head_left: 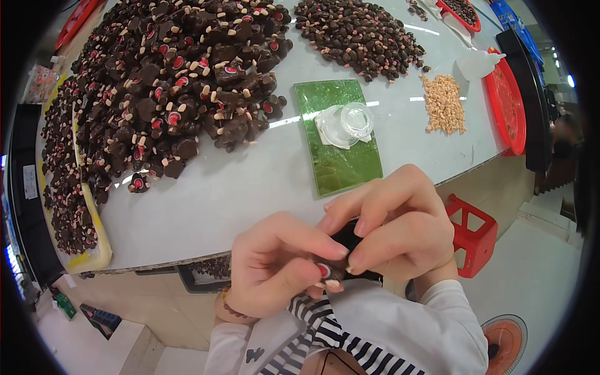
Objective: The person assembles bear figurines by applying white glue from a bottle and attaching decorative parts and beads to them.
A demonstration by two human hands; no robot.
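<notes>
In front of my body, over the near table edge, my left hand (pixel 272 265) pinches a small dark brown figure (pixel 334 267) between thumb and fingertips. The figure bears a red oval with a white rim and pale nubs at its lower end. Close against it, my right hand (pixel 400 228) has its fingers pressed together at the figure's right side. A tiny pale bit shows at those fingertips, too small to name. Fingers cover part of the figure. Beyond my hands, a green board (pixel 347 169) carries a small clear plastic cup (pixel 357 120).
A large heap of similar dark figures (pixel 181 81) fills the table's left. Dark small parts (pixel 359 37) are piled at the back, pale small pieces (pixel 444 103) on the right. A white squeeze bottle (pixel 478 64) and red tray (pixel 505 106) stand beyond. Below right are a red stool (pixel 472 234) and an orange fan (pixel 505 342).
</notes>
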